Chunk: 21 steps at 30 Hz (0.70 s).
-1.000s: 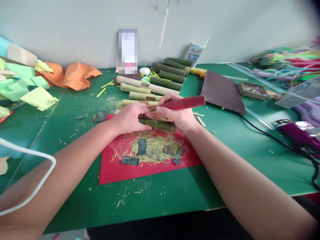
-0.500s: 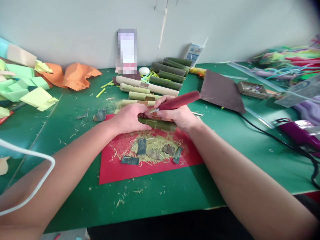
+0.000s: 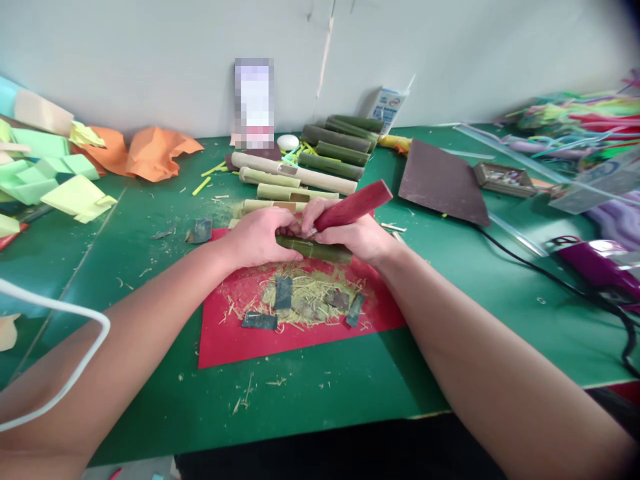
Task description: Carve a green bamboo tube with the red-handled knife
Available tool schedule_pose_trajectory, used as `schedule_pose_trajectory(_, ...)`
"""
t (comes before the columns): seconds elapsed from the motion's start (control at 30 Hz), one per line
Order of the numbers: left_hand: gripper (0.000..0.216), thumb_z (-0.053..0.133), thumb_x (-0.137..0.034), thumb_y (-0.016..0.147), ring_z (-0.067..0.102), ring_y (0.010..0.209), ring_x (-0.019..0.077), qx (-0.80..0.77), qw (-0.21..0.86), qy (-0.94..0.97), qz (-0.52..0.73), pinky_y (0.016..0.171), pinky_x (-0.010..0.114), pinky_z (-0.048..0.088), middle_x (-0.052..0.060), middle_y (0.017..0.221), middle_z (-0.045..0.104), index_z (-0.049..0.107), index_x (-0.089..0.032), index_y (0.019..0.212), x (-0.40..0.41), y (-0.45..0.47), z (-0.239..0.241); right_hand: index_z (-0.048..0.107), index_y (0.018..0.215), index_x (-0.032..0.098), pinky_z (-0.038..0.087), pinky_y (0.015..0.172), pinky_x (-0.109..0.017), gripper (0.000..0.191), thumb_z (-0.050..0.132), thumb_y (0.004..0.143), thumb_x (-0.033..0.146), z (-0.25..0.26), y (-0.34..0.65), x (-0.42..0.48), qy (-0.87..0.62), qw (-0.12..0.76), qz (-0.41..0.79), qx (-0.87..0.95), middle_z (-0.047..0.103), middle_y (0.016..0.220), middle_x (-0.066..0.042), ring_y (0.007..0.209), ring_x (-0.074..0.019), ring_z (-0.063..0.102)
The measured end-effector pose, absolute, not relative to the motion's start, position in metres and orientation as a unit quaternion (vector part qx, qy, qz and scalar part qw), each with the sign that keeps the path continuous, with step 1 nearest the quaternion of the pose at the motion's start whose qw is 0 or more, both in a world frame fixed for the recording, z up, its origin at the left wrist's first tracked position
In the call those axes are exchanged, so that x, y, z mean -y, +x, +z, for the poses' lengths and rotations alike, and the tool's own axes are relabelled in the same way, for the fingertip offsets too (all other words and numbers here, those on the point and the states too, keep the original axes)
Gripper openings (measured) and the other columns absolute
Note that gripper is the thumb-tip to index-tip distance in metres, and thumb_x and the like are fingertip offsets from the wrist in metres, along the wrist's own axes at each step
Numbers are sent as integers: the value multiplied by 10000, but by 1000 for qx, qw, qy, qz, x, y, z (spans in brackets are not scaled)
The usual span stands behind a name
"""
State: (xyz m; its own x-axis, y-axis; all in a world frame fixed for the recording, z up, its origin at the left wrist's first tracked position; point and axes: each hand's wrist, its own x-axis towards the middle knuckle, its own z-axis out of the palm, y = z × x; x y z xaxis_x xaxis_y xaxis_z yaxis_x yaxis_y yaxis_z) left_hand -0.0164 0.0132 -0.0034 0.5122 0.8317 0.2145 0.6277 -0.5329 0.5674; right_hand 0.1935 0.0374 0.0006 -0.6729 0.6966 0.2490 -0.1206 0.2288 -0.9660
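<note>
My left hand is closed round the left end of a green bamboo tube, which lies crosswise over a red sheet. In my right hand is a carving knife with a thick red handle, slanting down to the left. Its tip is hidden behind my fingers, at the far side of the tube. Pale shavings and several dark green bamboo chips lie on the sheet in front of the tube.
Several bamboo tubes lie in a row behind my hands. A brown board and a small box sit to the right, near a purple device with a black cable. Folded papers are heaped left; a drink carton stands at the wall.
The knife handle has tipped more upright and shifted slightly left, and the blade that showed before is now mostly hidden. My left hand and the tube stay in place.
</note>
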Motion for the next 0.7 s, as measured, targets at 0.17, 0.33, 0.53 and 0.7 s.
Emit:
schedule_pose_trajectory(0.17, 284, 828, -337, 665, 618, 774, 174, -425, 218, 842, 251, 678, 299, 442, 8, 841, 682, 674, -180, 845, -14, -17, -6, 673, 885, 166, 508, 764, -323, 237, 751, 665, 122, 0, 191, -36, -196, 348, 621, 675, 677, 818, -8, 794, -158, 635)
schedule_pose_trajectory(0.33, 268, 826, -335, 674, 613, 759, 164, -413, 227, 844, 256, 679, 294, 440, 1, 829, 680, 671, -184, 832, -14, -18, -6, 621, 868, 173, 516, 766, -328, 282, 789, 648, 114, -1, 190, -35, -201, 357, 624, 666, 661, 799, 4, 782, -155, 641)
schedule_pose_trajectory(0.53, 278, 828, -335, 667, 591, 741, 161, -418, 212, 848, 246, 653, 289, 407, -4, 805, 663, 640, -179, 800, -14, -17, -6, 611, 864, 169, 526, 749, -319, 284, 796, 656, 113, -1, 189, -34, -203, 367, 620, 663, 672, 781, 2, 766, -153, 655)
schedule_pose_trajectory(0.7, 289, 824, -347, 670, 587, 750, 169, -421, 208, 849, 240, 653, 294, 397, 6, 814, 662, 639, -179, 815, -14, -17, -4, 634, 804, 154, 517, 716, -292, 223, 790, 654, 102, 1, 190, -34, -206, 362, 616, 669, 684, 797, -7, 762, -145, 651)
